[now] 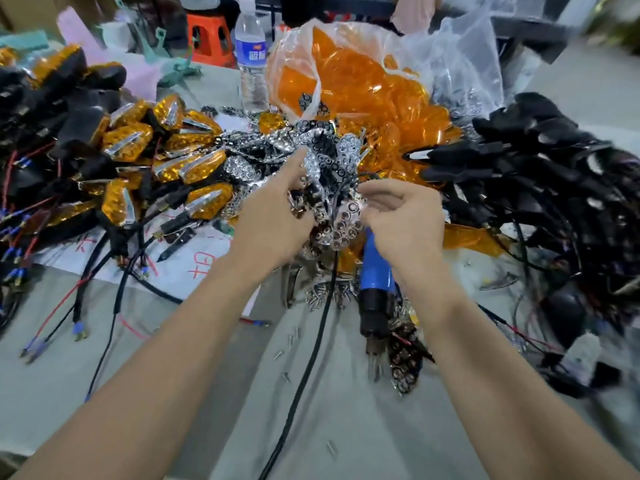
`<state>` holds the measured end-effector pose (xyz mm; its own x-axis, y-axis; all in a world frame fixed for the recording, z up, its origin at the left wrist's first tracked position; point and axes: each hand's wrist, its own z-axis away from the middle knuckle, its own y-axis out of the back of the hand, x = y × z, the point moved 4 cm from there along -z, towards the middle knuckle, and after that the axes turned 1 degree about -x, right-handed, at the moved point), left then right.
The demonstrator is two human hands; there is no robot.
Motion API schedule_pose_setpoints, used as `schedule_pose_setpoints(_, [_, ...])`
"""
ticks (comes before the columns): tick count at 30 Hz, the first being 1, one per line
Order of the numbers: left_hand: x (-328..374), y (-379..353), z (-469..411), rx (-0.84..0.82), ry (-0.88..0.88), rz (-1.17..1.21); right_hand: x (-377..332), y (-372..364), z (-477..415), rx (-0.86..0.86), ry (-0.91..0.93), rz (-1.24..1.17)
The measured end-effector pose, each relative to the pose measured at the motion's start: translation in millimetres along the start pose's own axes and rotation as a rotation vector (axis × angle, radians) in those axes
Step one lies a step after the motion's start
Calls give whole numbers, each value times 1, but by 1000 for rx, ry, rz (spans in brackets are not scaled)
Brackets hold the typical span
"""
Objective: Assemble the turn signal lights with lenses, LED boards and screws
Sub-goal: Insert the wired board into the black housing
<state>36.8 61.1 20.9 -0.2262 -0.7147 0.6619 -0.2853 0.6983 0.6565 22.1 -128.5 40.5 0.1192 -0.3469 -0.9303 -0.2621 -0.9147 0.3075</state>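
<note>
1. The step in hand looks like picking out an LED board; both hands are in the heap of silver boards (313,157) at centre frame.
2. The left hand (273,216) has its forefinger straight and the other fingers buried in the heap; I cannot tell whether it holds a piece.
3. The right hand (398,216) is curled, seemingly pinching a thin wire (341,187).
4. The next move probably calls for freeing one board from the tangle, then finding it a lens; orange lenses (367,84) fill the bag at upper centre.
5. Around:
   - finished lights (194,168) are at left;
   - black shells (519,161) are at right;
   - a blue screwdriver (375,271) and screws (317,296) lie on the counter (346,410) below the hands.
6. In the way: a black cable (308,355) runs under the hands, and loose leads snag easily.
</note>
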Motion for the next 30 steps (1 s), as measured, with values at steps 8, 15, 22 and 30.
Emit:
schedule_pose_setpoints(8, [34,0,-11,195,-19,-371,29,31,-18,174,-259,-463])
schedule_pose_setpoints(15, [59,-31,-1,-159,-98,288,10,29,-24,53,-139,-556])
schedule_pose_setpoints(22, [4,-33,-14,-35,249,665,27,54,-65,206,-115,-106])
schedule_pose_setpoints(30, [-1,-41,-16,21,290,627,51,35,-128,-437,-36,870])
